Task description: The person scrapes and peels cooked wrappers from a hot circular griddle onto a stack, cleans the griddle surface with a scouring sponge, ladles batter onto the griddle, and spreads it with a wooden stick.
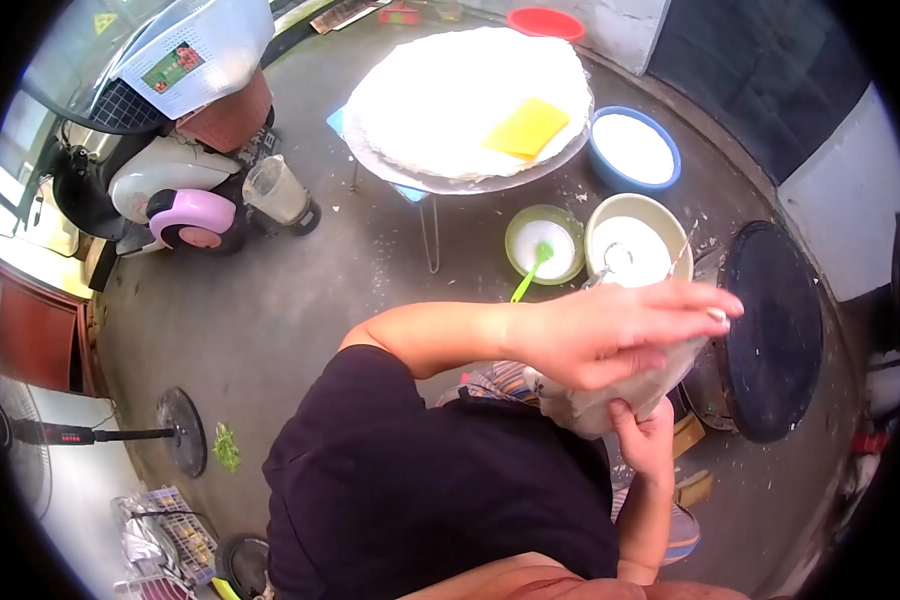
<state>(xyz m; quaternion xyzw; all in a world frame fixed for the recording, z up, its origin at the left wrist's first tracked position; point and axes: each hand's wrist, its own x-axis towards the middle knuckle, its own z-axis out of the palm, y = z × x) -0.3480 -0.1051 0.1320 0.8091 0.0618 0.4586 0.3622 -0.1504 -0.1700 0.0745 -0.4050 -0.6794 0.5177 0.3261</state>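
A limp, pale, partly see-through sheet is bunched up in front of my body. My right hand grips its lower edge, the thumb lying on top. Above it my left hand reaches across with fingers stretched out, over the upper part of the sheet; I cannot tell how firmly it touches. Just beyond the left hand is a cream bucket with white contents. Close to the fingertips a round black plate sits on a low stand. A pale green bowl holds white liquid and a green spoon.
A round table bears a wide white pile and a yellow scraper. Beside it stand a blue basin of white contents and a red basin. Left are a scooter with baskets, a clear container and a fan.
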